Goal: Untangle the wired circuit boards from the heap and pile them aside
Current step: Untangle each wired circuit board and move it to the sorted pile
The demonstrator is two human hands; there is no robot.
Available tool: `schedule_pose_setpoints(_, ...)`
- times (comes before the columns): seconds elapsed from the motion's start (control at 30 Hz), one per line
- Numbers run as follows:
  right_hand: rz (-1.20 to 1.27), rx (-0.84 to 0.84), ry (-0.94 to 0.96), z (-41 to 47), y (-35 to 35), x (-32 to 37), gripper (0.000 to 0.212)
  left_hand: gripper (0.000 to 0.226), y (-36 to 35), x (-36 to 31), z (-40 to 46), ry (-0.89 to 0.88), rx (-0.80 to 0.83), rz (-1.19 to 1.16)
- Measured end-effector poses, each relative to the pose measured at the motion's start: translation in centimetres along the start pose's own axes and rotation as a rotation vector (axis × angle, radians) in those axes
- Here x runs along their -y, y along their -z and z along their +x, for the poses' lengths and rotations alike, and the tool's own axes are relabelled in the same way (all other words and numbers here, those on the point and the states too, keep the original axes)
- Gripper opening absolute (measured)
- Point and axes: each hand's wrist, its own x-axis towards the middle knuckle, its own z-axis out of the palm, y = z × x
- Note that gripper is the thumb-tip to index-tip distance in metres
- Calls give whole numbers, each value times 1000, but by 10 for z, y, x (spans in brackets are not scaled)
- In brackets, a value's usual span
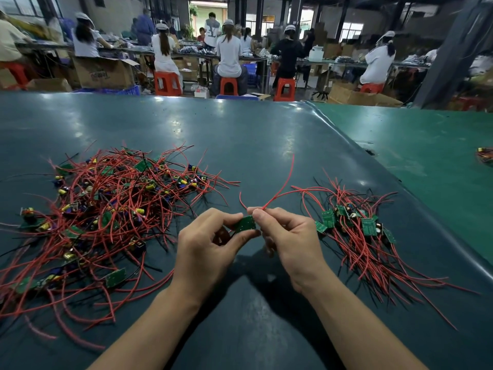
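Now | both hands (205,244) pinch flat green board (245,223) | thin red wires (280,182)

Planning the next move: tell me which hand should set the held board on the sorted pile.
Right. The right hand pinches the board and its red wires beside the sorted pile. The left hand, also holding the board, sits nearer the heap.

A big table with a dark green top (240,134) holds everything. On its left side lies a messy heap (106,209) of red wires and small green boards, all tangled up. On its right side lies a smaller, neater pile (357,231) of boards with red wires. Just beside it is a lighter green table (426,145).
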Motion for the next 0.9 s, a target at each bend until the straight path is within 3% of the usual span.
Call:
schedule_pose_setpoints(0.13,123,-142,-85,7,5,1,15,26,0,4,-1,-12,-21,18)
schedule_pose_setpoints(0.37,273,-411,-14,22,23,10,30,27,0,4,-1,-88,0,40)
schedule_pose_setpoints(0.57,259,-474,-65,23,27,9,32,27,1,5,-3,-155,-16,68)
schedule_pose_setpoints(0.73,461,-603,-132,27,38,15,31,23,8,5,-5,-259,-123,92)
schedule_pose_setpoints(0.8,366,-513,-213,24,37,15,27,23,13,6,-3,-237,-197,120)
schedule_pose_setpoints(0.9,177,18,-384,10,22,11,17,27,13,7,0,-215,-252,180)
